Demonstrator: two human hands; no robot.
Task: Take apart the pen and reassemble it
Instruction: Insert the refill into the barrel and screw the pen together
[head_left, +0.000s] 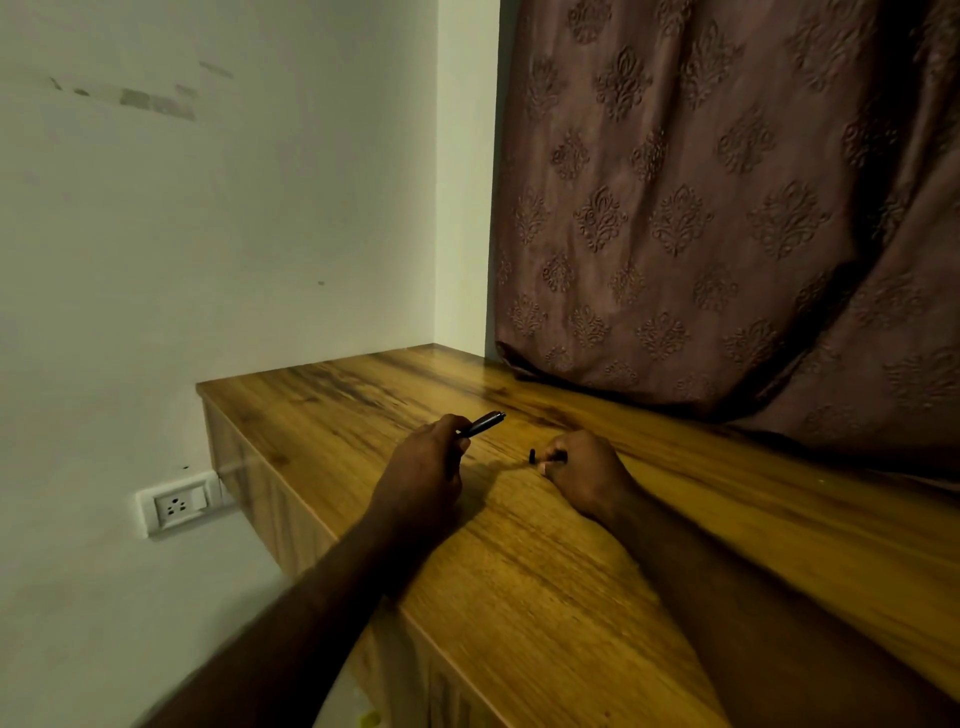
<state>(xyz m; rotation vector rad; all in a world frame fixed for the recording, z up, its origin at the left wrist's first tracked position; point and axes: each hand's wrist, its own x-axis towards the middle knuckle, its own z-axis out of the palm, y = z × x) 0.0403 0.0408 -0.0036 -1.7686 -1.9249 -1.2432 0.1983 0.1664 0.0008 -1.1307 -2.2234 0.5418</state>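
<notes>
My left hand (423, 462) grips a dark pen barrel (483, 423) that sticks out up and to the right, above the wooden tabletop (545, 571). My right hand (584, 473) rests on the table a short way to the right, fingers curled around a small dark pen part (556, 457); most of that part is hidden by the fingers. A tiny black piece (531, 457) stands on the table just left of my right fingertips. The two hands are apart, with a gap of bare wood between them.
A patterned brown curtain (727, 234) hangs over the table's far right side and touches the top. A white wall (208, 234) stands to the left with a socket plate (176, 504) below the table's left edge (249, 467).
</notes>
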